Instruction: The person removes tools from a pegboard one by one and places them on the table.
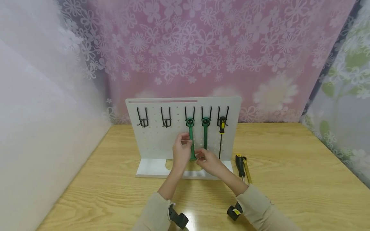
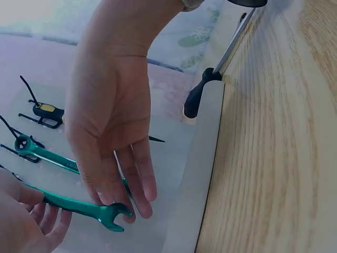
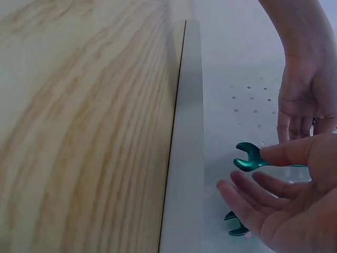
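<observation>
A green combination wrench (image 1: pixel 190 131) hangs by its ring end at the middle hook of a white pegboard (image 1: pixel 156 141). My left hand (image 1: pixel 181 152) pinches its shaft between thumb and fingers. Beside the wrench's lower, open end is my right hand (image 1: pixel 208 163); in the right wrist view its thumb lies at the wrench's open end (image 3: pixel 250 158), with the other fingers extended and apart from the thumb. A second green wrench (image 1: pixel 205 134) hangs on the hook to the right, partly hidden by the right hand. Further right hangs a black and yellow screwdriver (image 1: pixel 222 125).
Two hooks on the board's left, the far-left hook (image 1: pixel 143 118) and its neighbour (image 1: pixel 166 120), carry no tool. On the wooden table (image 1: pixel 95 192), right of the board's base, lie another black and yellow screwdriver (image 1: pixel 240 165) and a gold wrench (image 1: pixel 247 171).
</observation>
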`<state>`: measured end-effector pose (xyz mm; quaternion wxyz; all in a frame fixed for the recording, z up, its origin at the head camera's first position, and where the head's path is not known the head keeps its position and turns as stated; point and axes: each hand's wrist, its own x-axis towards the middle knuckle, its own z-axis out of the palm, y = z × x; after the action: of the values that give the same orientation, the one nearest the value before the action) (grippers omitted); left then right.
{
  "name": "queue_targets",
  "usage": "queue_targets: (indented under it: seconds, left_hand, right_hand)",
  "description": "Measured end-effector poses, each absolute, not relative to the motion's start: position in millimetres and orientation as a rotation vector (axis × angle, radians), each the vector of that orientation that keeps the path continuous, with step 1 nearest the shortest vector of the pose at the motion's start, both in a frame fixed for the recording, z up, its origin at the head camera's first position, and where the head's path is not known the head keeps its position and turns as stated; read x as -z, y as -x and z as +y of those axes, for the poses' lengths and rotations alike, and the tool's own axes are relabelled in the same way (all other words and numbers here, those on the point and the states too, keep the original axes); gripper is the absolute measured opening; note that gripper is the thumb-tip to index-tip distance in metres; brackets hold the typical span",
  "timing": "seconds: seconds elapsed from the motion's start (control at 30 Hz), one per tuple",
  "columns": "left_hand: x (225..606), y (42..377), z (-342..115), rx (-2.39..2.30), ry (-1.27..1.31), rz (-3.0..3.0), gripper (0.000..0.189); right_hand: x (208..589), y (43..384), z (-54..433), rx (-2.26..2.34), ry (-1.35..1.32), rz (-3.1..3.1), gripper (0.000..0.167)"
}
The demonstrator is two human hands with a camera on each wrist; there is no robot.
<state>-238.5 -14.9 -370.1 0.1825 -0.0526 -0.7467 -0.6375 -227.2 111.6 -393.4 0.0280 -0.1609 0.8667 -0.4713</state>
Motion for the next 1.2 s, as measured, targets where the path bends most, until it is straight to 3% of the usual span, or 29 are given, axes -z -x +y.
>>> queue_targets:
  seconds: [0.23,0.93,1.2]
  left_hand:
    - [365,233,-18,1.856,0.176,-2.128,0.016]
    - [336,196,-22,1.988,0.305,-2.113,0.017]
    - [346,192,-21,2.0,0.343,-2.103,0.017]
  right_hand:
    - [392,219,112,1.44,0.637,2.654,0.007]
    - [372,188,124,1.458,0.771,2.567,0.008]
    - [369,176,131,1.453,0.796,2.524,0.013]
